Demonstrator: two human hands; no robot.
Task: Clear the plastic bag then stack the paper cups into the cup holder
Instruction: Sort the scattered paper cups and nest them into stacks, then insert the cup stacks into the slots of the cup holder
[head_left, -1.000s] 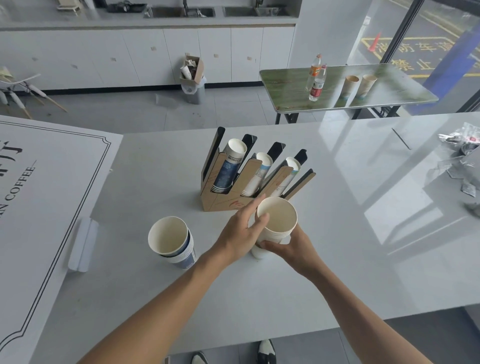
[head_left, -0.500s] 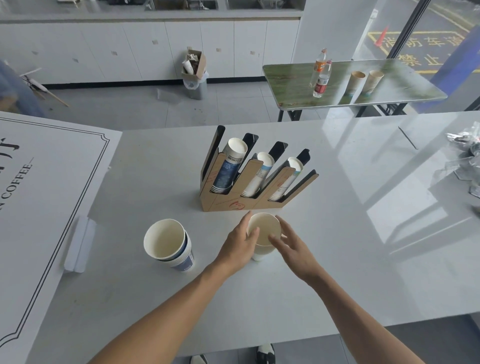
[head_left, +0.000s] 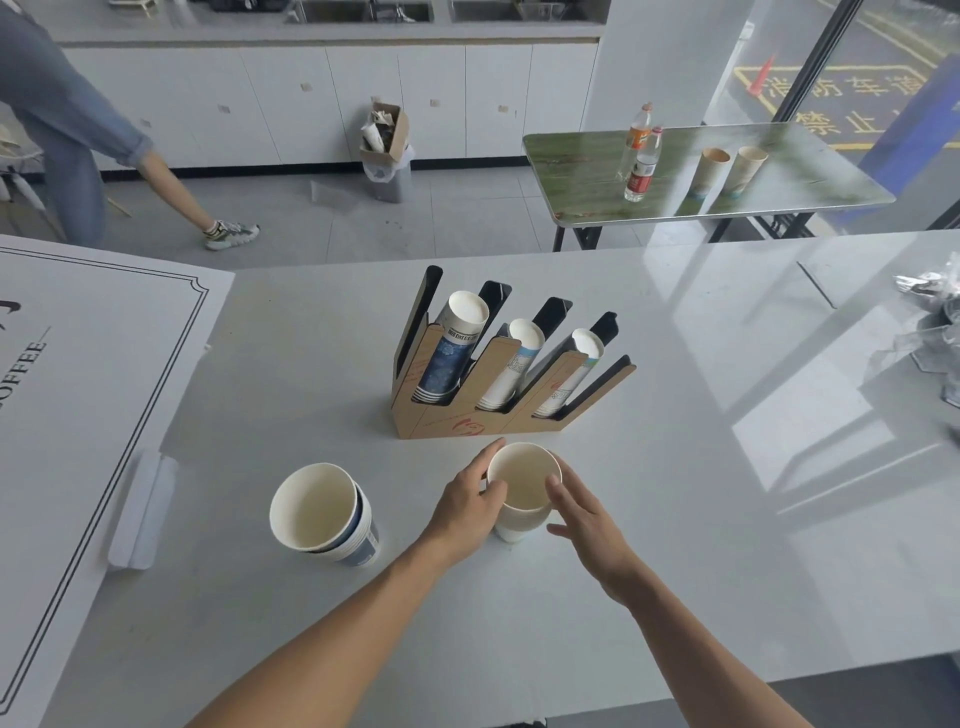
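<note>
White cup stack stands upright just in front of the cup holder. My left hand grips its rim; my right hand rests open-fingered on the other side. Risk: a one-sided lift tips the stack, or squeezes the rim oval so it jams in a slot.

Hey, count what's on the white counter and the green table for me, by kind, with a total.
Cup stacks in the cup holder: 3
Cup stacks on the counter: 2
Cups on the green table: 2
Bottles: 2
Total: 9
</note>
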